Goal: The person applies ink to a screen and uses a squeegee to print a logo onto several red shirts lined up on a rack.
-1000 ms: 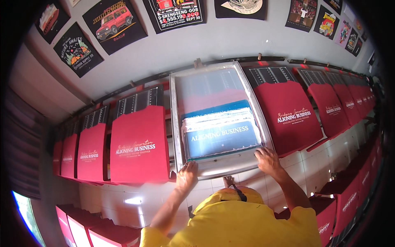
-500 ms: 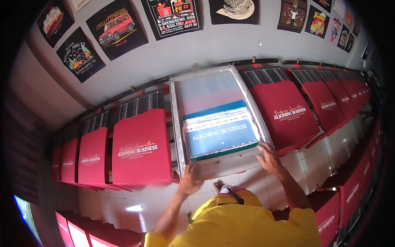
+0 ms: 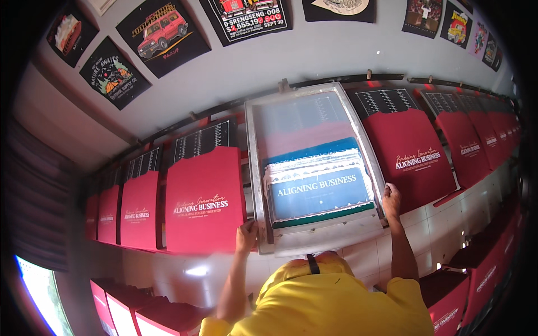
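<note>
A screen-printing frame (image 3: pixel 292 244) lies over a red shirt on a board in the middle, its pale mesh (image 3: pixel 291 115) towards the far end. A blue stencil panel (image 3: pixel 322 206) with white lettering fills the near half, with a white smeared ink band (image 3: pixel 314 159) across it. My left hand (image 3: pixel 246 235) is closed on the frame's near left edge. On the right side, near the front corner, my right hand (image 3: pixel 391 200) grips the edge with curled fingers. The undersides of both grips are hidden.
Printed red shirts on boards stand in a row, one left (image 3: pixel 204 207) and one right (image 3: pixel 412 151) of the frame. A dark rail (image 3: pixel 224 102) runs behind them along the wall. More shirts (image 3: pixel 448 305) hang behind me. Posters (image 3: pixel 162 36) cover the wall.
My hands have moved from the frame's near bar out to its two sides and closed on them. The whole scene has shifted slightly to the right in view.
</note>
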{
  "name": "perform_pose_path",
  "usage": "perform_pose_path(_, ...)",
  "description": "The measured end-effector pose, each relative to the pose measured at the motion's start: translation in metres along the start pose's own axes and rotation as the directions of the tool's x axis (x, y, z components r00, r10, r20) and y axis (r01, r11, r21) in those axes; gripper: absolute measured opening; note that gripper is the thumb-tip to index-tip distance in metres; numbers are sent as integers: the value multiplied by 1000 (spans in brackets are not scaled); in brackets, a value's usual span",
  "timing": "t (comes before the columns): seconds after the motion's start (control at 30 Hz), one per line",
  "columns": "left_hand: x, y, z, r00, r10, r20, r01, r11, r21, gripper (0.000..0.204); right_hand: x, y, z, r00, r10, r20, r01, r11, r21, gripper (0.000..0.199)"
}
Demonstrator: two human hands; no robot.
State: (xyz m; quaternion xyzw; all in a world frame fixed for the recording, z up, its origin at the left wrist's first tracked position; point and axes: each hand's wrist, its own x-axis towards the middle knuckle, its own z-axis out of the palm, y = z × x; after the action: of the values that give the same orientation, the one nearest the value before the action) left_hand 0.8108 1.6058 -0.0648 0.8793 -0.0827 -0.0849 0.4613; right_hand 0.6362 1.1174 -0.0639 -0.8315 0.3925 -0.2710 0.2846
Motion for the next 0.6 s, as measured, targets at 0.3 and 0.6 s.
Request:
perform_pose_path(0.3, -7, 20, 2, 989, -147, -11, 128, 892, -433, 34, 16, 18, 4, 991, 48, 126, -30, 989, -143, 37)
perform_pose_path(0.6, -16, 27, -57, 990, -85, -115, 57, 972, -226, 34, -15, -7, 1, 1000, -6, -5, 5, 995, -98, 40)
